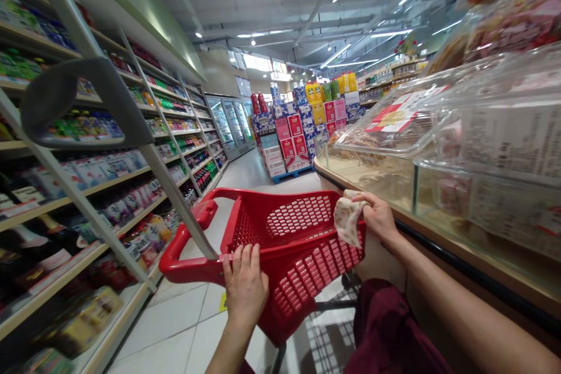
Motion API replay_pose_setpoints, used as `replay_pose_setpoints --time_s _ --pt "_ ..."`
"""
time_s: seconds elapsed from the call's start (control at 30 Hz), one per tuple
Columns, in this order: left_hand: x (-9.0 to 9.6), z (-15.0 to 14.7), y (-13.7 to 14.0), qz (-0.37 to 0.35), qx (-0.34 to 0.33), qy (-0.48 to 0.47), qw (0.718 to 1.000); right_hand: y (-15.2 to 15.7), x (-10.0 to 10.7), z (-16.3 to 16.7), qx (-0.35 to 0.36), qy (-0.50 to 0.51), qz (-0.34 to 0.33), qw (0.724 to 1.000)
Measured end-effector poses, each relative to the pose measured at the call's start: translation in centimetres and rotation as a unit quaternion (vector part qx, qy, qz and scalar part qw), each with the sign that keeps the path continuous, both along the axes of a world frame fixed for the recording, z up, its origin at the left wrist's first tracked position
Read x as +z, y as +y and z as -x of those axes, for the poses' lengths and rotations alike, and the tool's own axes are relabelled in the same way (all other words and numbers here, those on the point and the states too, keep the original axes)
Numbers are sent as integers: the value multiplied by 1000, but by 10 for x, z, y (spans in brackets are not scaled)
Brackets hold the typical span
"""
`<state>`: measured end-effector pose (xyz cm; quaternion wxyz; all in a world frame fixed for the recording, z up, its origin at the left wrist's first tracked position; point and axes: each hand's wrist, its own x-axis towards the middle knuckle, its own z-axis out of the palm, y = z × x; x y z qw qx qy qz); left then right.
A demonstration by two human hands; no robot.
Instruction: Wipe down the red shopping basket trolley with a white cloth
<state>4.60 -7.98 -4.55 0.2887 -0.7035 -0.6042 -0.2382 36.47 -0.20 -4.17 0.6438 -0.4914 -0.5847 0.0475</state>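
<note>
A red plastic shopping cart (289,263) with perforated sides stands sideways in front of me. My left hand (246,280) rests on its near rim beside the red push handle (193,266), fingers curled over the edge. At the cart's right end, my right hand (377,216) grips a pale, stained cloth (348,223) that hangs over the rim. A metal pole (175,198) rises from the cart near my left hand and leans left, carrying a dark grey loop handle (120,105). The cart's basket floor is mostly hidden.
Shelves of drinks (109,181) line the left side. A glass-edged display case (403,181) with clear plastic food boxes (495,146) stands close on the right. Ahead are stacked cartons (291,146) on a blue pallet (291,174) and glass-door fridges (230,120).
</note>
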Motion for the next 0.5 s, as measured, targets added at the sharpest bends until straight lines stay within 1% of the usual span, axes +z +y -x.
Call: replay_pose_setpoints --time_s 0.03,0.1,0.13,0.23,0.3,0.37,0.43,0.47,0.5 --pt "0 0 0 0 1 -1 1000 1 2 -4 -13 -30 5 999" --pt "0 -1 0 1 3 0 1000 4 -5 0 -36 -106 19 994" --pt "0 -2 0 2 5 1 1000 5 -14 7 -38 -140 27 989" --pt "1 -2 -1 8 8 3 1000 6 -49 38 -12 -208 53 977" --pt "2 -1 -1 9 6 4 1000 6 -69 50 1 -265 61 962" --pt "3 1 -1 7 2 4 1000 9 -80 45 18 -330 58 942" --pt "3 2 -1 6 -6 2 1000 14 -83 25 46 -368 54 927" --pt "3 2 -1 5 -10 1 1000 17 -83 13 48 -369 59 926" --pt "2 1 -1 5 -12 -1 1000 20 -82 1 34 -358 68 931"
